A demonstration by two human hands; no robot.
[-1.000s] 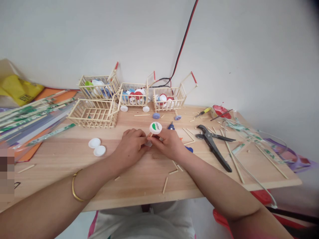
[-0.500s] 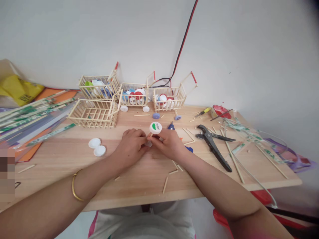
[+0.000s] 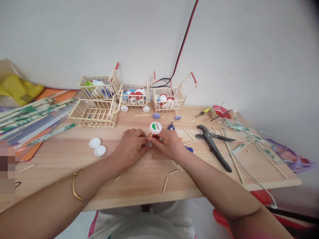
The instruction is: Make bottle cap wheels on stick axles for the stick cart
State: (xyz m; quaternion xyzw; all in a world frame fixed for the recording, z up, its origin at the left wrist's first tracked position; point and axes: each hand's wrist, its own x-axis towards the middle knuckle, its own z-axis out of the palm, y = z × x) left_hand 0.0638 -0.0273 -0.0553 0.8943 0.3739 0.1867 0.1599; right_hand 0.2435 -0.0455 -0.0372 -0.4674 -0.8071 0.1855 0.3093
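My right hand (image 3: pixel 168 142) pinches a short wooden stick just under a white bottle cap (image 3: pixel 155 128) with a green mark, which sits at the stick's upper end. Close against it, my left hand (image 3: pixel 133 142) is closed around the lower part, where a bit of something whitish shows between the fingers. My fingers hide most of the stick. Two white bottle caps (image 3: pixel 99 150) lie side by side to the left of my left hand. Beyond my right hand stands a small blue-capped glue bottle (image 3: pixel 171 126), partly hidden.
Stick-built miniature carts (image 3: pixel 133 99) filled with caps stand along the wall, with an unfilled stick basket (image 3: pixel 93 114) in front. Black-handled pliers (image 3: pixel 211 146), a yellow knife (image 3: pixel 205 111) and a red bowl (image 3: pixel 221 112) lie right. Packaged sticks (image 3: pixel 37 113) pile up left.
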